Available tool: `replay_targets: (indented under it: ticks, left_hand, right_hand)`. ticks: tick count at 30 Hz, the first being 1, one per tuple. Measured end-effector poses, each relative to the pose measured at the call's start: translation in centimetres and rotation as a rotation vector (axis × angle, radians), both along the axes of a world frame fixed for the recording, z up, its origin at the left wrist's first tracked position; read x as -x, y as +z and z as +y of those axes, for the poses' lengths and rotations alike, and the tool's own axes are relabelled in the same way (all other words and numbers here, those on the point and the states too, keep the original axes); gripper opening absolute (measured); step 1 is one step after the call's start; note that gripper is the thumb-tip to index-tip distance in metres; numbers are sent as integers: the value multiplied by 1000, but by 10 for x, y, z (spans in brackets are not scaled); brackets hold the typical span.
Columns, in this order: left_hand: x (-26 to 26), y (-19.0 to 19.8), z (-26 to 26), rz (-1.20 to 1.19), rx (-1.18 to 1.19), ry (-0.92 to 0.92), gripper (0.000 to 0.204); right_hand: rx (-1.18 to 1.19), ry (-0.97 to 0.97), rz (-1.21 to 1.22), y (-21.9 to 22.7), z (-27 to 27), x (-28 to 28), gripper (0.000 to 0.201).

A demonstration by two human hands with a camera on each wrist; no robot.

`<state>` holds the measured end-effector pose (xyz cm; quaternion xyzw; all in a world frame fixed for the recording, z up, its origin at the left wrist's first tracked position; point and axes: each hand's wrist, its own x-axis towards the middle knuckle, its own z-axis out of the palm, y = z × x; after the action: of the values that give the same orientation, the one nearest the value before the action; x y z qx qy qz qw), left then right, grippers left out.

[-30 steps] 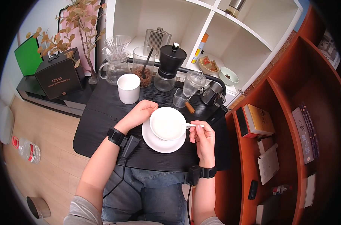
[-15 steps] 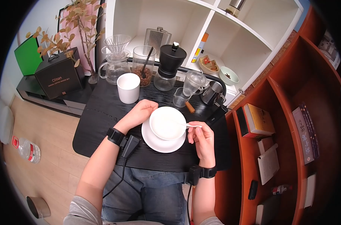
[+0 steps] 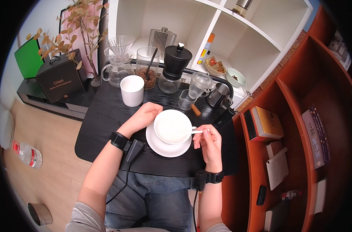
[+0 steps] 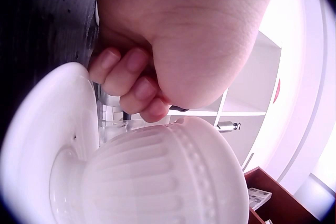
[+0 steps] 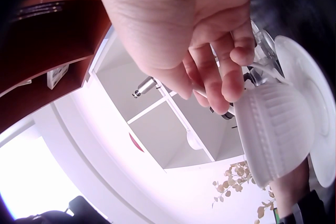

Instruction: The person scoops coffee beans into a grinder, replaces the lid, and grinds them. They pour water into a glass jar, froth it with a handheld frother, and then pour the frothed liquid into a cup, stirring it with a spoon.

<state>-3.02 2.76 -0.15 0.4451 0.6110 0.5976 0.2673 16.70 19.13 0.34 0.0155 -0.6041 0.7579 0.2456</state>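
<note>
A white cup [image 3: 172, 142] stands on a white saucer [image 3: 170, 152] on the black table, with pale contents inside. My right hand [image 3: 210, 149] pinches the end of a thin white spoon [image 3: 198, 132] at the cup's right rim; the spoon's other end is hidden. Beside the cup's far left side my left hand [image 3: 143, 117] rests with curled fingers. Those curled fingers [image 4: 134, 64] appear just by the ribbed cup [image 4: 142, 176] in the left wrist view, with nothing visible in them. The right wrist view shows the right hand [image 5: 184, 35] beside the cup [image 5: 278, 129].
A white mug [image 3: 132, 92], glass dripper pot [image 3: 118, 71], jar of brown pieces [image 3: 147, 75], black grinder [image 3: 176, 62], small glass jugs [image 3: 186, 100] and metal pitcher [image 3: 218, 96] line the table's far side. White shelving stands behind, a brown bookcase [image 3: 237, 162] at right.
The spoon in my right hand has shifted slightly at the cup's right rim, changing its angle. The left hand, cup and saucer look nearly unchanged.
</note>
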Motion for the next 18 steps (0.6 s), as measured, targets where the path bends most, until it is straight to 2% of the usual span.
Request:
replay_targets:
  ticks: [9,18]
  left_hand:
    - [-1,0,0,-12,-15,1,18]
    - [1,-1,0,-10,-27,-15,19]
  right_hand:
    - [-15,-69,2,1,-2,1,20]
    - [-19,-21,-5,-2,0,1,16]
